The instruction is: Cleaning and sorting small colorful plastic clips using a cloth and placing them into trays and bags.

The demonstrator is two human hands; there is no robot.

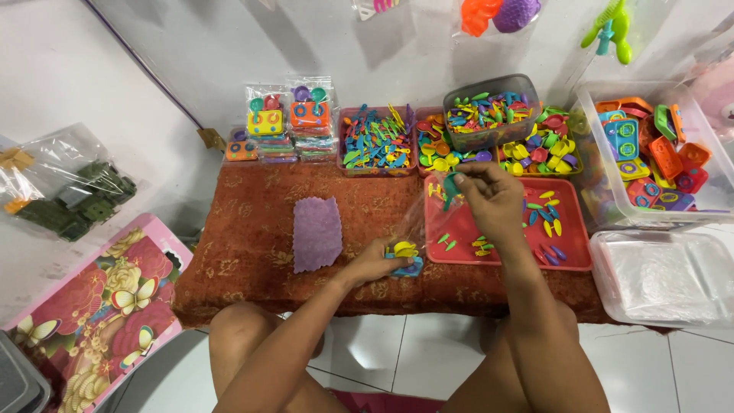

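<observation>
Fingers of the right hand (pixel 493 200) pinch a green piece (pixel 452 183) at the bag (pixel 425 218) mouth; left hand (pixel 380 260) grips the bag bottom with toys (pixel 405 251); filling step; next, release above the opening.

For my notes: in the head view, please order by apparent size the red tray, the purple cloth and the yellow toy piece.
1. red tray
2. purple cloth
3. yellow toy piece, at the left hand
</observation>
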